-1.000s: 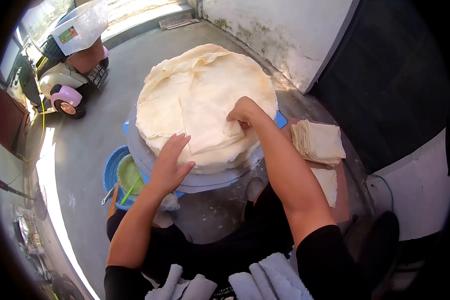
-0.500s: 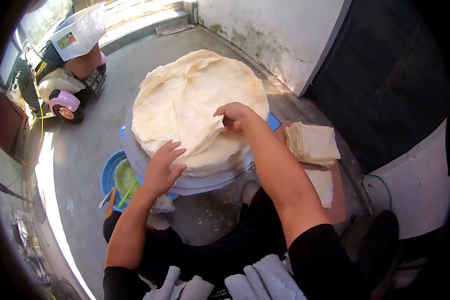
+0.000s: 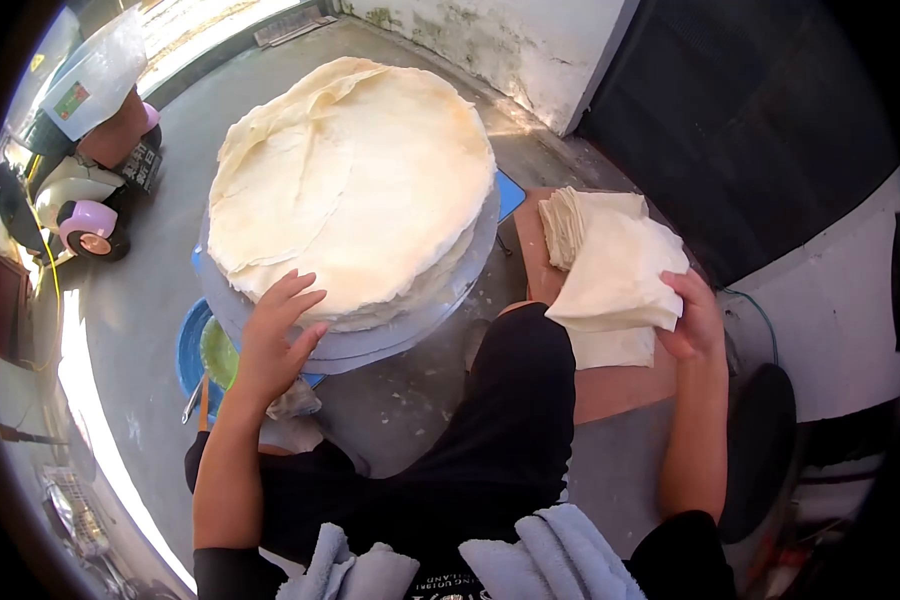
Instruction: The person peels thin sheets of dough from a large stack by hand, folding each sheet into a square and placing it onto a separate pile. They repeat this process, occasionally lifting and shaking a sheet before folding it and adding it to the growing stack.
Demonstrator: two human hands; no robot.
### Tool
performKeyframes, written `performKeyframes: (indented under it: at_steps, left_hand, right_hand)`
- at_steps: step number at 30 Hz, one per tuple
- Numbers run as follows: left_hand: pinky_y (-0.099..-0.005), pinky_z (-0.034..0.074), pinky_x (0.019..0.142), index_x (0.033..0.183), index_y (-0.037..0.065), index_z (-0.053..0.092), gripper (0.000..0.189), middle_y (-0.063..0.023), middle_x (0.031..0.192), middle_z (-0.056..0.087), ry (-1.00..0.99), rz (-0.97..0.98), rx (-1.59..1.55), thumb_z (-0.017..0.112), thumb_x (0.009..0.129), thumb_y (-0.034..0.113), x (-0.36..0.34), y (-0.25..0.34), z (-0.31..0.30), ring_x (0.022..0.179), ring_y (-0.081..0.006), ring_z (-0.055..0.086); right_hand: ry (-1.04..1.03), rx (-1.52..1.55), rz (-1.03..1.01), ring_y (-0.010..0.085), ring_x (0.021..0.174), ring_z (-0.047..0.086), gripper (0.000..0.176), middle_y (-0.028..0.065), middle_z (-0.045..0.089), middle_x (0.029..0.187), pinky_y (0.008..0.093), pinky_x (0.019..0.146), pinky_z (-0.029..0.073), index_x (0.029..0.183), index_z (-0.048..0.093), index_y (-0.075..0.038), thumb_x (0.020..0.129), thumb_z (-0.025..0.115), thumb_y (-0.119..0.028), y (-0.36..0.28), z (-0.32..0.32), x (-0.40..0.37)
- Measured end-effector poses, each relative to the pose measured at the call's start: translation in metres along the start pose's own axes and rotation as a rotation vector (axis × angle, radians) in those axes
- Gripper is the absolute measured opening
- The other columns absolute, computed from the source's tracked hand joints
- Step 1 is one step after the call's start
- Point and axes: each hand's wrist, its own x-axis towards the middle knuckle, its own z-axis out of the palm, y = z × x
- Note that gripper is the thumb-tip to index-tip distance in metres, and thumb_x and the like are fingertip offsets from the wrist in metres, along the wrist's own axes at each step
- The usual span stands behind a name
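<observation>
A thick round stack of thin pale dough sheets (image 3: pixel 370 190) lies on a round grey board (image 3: pixel 370 347). At its near left edge is my left hand (image 3: pixel 278 340), fingers spread, holding nothing. Out to the right, my right hand (image 3: pixel 692 315) grips the right edge of a folded pale sheet (image 3: pixel 620 270). That sheet hangs over a brown board (image 3: pixel 610 395), partly covering a pile of folded sheets (image 3: pixel 562 228) and another flat folded sheet (image 3: pixel 615 348) nearer to me.
A blue basin (image 3: pixel 187 350) with a green bowl (image 3: pixel 218 355) stands left of the round board. A scooter (image 3: pixel 85 205) is at the upper left. A white wall (image 3: pixel 490 50) and a dark panel (image 3: pixel 740 130) rise beyond the right side.
My right hand has moved from the round stack to the right, carrying a folded sheet over the brown board. My left hand stays near the stack's edge. The view has shifted right.
</observation>
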Motion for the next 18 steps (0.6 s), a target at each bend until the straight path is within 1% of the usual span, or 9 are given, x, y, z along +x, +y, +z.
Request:
performKeyframes:
  at_steps: [1, 3, 4, 6, 9, 11, 13, 15, 18]
  left_hand:
    - [-0.0423, 0.042, 0.108, 0.118, 0.007, 0.068, 0.042, -0.012, 0.134, 0.06, -0.013, 0.01, -0.006, 0.076, 0.077, 0.002, 0.0, 0.001, 0.001, 0.133, -0.035, 0.05]
    - [-0.0422, 0.043, 0.108, 0.116, 0.007, 0.069, 0.04, -0.0121, 0.132, 0.061, -0.007, -0.005, 0.003, 0.075, 0.077, 0.001, 0.002, 0.003, 0.003, 0.133, -0.0346, 0.05]
    - [-0.0422, 0.043, 0.108, 0.116, 0.007, 0.069, 0.04, -0.0121, 0.132, 0.061, -0.015, 0.005, -0.003, 0.075, 0.077, 0.001, 0.003, 0.004, 0.005, 0.133, -0.0346, 0.05]
    - [-0.0421, 0.042, 0.108, 0.115, 0.006, 0.069, 0.04, -0.0124, 0.132, 0.062, -0.006, -0.026, -0.026, 0.075, 0.077, -0.001, 0.004, 0.004, 0.005, 0.133, -0.0342, 0.05]
    - [-0.0419, 0.042, 0.108, 0.115, 0.006, 0.069, 0.039, -0.0129, 0.132, 0.062, -0.002, -0.013, -0.03, 0.073, 0.077, -0.002, 0.006, 0.0, 0.007, 0.133, -0.034, 0.051]
    - [-0.0417, 0.042, 0.108, 0.115, 0.005, 0.069, 0.039, -0.0131, 0.132, 0.062, -0.005, -0.013, -0.029, 0.073, 0.077, -0.003, 0.007, -0.004, 0.008, 0.133, -0.034, 0.051]
    - [-0.0415, 0.042, 0.109, 0.116, 0.005, 0.069, 0.039, -0.0134, 0.132, 0.062, -0.006, -0.018, -0.024, 0.072, 0.077, -0.003, 0.007, -0.007, 0.01, 0.133, -0.0341, 0.051]
    - [-0.0414, 0.041, 0.109, 0.116, 0.005, 0.068, 0.039, -0.0135, 0.132, 0.061, -0.004, -0.041, -0.025, 0.071, 0.078, -0.003, 0.008, -0.007, 0.01, 0.133, -0.0338, 0.051]
    - [-0.0413, 0.04, 0.109, 0.116, 0.005, 0.068, 0.039, -0.0136, 0.132, 0.061, 0.001, -0.041, -0.032, 0.071, 0.078, -0.003, 0.009, -0.006, 0.01, 0.133, -0.0332, 0.05]
  right_hand:
    - [0.016, 0.003, -0.004, 0.0278, 0.113, 0.065, 0.044, 0.0176, 0.064, 0.124, 0.0405, 0.097, 0.052, 0.131, 0.052, 0.006, 0.09, 0.059, -0.009, 0.006, -0.021, -0.015]
    - [0.278, -0.002, -0.048, 0.0287, 0.111, 0.063, 0.039, 0.0142, 0.064, 0.121, 0.0413, 0.097, 0.052, 0.126, 0.054, 0.004, 0.089, 0.057, -0.005, 0.023, -0.067, -0.036]
    - [0.291, 0.0, -0.054, 0.0287, 0.111, 0.063, 0.039, 0.0142, 0.064, 0.121, 0.0413, 0.097, 0.052, 0.126, 0.054, 0.004, 0.089, 0.057, -0.005, 0.029, -0.083, -0.048]
    - [0.538, 0.084, 0.066, 0.0287, 0.108, 0.063, 0.032, 0.0114, 0.065, 0.114, 0.0439, 0.094, 0.052, 0.12, 0.057, -0.003, 0.089, 0.059, -0.007, 0.038, -0.109, -0.063]
    - [0.656, 0.125, 0.107, 0.0284, 0.104, 0.064, 0.026, 0.0108, 0.065, 0.109, 0.0451, 0.089, 0.054, 0.115, 0.058, -0.005, 0.09, 0.06, -0.009, 0.056, -0.143, -0.059]
    - [0.647, 0.127, 0.092, 0.0274, 0.1, 0.065, 0.024, 0.0108, 0.065, 0.108, 0.0425, 0.084, 0.056, 0.113, 0.058, -0.005, 0.09, 0.06, -0.011, 0.058, -0.156, -0.052]
    - [0.605, 0.177, -0.044, 0.0276, 0.098, 0.066, 0.025, 0.011, 0.065, 0.108, 0.042, 0.081, 0.057, 0.115, 0.057, -0.005, 0.09, 0.06, -0.009, 0.056, -0.152, -0.041]
    - [0.612, 0.211, -0.086, 0.0282, 0.098, 0.067, 0.03, 0.0111, 0.064, 0.111, 0.0431, 0.081, 0.059, 0.119, 0.055, -0.006, 0.089, 0.059, -0.005, 0.065, -0.148, -0.033]
    - [0.601, 0.201, -0.273, 0.0299, 0.1, 0.068, 0.042, 0.0118, 0.062, 0.119, 0.0451, 0.077, 0.063, 0.129, 0.049, -0.007, 0.088, 0.056, 0.001, 0.108, -0.146, -0.02]
